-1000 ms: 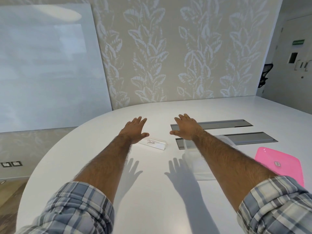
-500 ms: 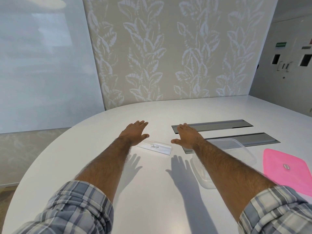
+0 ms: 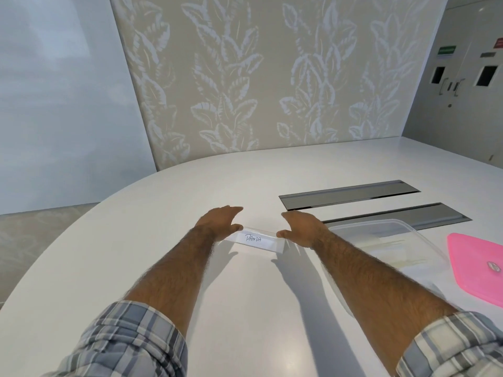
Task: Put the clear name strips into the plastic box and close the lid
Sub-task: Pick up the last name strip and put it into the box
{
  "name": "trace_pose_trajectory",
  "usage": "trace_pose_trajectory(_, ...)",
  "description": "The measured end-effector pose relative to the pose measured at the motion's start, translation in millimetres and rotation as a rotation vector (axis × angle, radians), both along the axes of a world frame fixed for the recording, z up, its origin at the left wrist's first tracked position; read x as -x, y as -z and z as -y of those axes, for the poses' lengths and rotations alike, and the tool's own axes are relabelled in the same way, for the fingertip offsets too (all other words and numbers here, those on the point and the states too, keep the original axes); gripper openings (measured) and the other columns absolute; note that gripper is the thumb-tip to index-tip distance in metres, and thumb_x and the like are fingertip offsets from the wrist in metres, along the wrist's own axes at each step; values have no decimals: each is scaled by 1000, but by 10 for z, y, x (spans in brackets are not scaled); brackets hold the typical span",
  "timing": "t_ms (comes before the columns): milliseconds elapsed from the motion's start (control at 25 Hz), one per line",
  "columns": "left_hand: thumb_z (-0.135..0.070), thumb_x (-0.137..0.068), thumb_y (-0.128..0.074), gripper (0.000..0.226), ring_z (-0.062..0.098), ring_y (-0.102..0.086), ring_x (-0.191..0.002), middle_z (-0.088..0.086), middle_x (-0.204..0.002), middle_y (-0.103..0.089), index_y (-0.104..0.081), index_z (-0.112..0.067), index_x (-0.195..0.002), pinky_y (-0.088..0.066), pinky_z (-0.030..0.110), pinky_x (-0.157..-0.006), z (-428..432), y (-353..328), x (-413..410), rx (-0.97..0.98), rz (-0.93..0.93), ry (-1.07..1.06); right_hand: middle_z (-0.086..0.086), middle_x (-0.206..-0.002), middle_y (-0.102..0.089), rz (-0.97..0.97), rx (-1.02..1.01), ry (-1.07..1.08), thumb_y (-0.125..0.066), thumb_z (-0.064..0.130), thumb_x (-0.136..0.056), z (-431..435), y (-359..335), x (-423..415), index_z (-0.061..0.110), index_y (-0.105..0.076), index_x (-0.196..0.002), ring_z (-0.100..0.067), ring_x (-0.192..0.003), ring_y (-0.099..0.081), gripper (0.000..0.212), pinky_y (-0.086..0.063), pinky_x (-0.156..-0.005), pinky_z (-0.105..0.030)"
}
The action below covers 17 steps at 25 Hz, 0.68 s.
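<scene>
A clear name strip (image 3: 255,240) with "PANDA" written on it lies on the white table (image 3: 168,202), between my two hands. My left hand (image 3: 219,223) is at its left end, fingers straight, thumb touching the strip. My right hand (image 3: 303,227) is at its right end, fingers straight, thumb at the strip's corner. Neither hand curls round it. To the right stands the clear plastic box (image 3: 402,227) without its lid; my right forearm hides part of it. The pink lid (image 3: 479,270) lies flat further right.
Two grey cable hatches (image 3: 351,195) are set into the table behind the box. The table's curved edge runs at the left, with floor beyond. A patterned wall and a white panel stand behind the table.
Both hands have come closer together and now bracket the two ends of the name strip. The view has shifted left and nearer to the table.
</scene>
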<state>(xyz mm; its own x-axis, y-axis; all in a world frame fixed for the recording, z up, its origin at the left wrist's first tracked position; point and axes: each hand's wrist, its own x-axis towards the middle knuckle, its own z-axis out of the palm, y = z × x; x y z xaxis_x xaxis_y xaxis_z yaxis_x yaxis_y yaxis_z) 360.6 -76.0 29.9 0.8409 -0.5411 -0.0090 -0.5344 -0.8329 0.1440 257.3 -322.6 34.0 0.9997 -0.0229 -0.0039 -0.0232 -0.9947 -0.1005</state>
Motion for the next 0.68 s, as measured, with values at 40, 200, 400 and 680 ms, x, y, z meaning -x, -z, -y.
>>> trace_pose_trajectory(40, -51, -98, -50, 65, 21, -28, -148, -3, -162, -30, -25, -36, -156, -28, 40, -118, 10, 34, -34, 0, -16, -2, -8, -147, -48, -11, -1, -4, -54, 52, -93, -20, 51, -36, 9, -46, -139, -28, -134, -45, 63, -37, -109, -43)
trace_pose_trajectory(200, -50, -97, -52, 67, 16, -25, -149, -10, -164, -24, -25, -33, -156, -26, 38, -119, 21, 211, -126, -15, -71, 0, -7, -147, -47, -83, -10, -7, -54, 48, -93, -82, 201, -120, 11, -43, -141, -27, -134, -44, 62, -37, -110, -43)
trace_pose_trajectory(400, -49, -94, -58, 67, 17, -29, -146, -9, -159, -34, -33, -33, -153, -31, 41, -115, 12, 345, -134, -28, -136, -38, -4, -132, -59, -140, -7, -10, -60, 43, -89, -70, 318, -153, 18, -54, -130, -25, -121, -54, 48, -46, -98, -38)
trace_pose_trajectory(680, -41, -81, -75, 56, 16, -45, -130, -6, -133, -49, -56, -32, -133, -43, 42, -101, -33, 337, -74, -55, -162, -65, -2, -123, -62, -142, -14, -25, -66, 46, -85, -155, 346, -142, 15, -56, -119, -24, -111, -57, 46, -46, -86, -35)
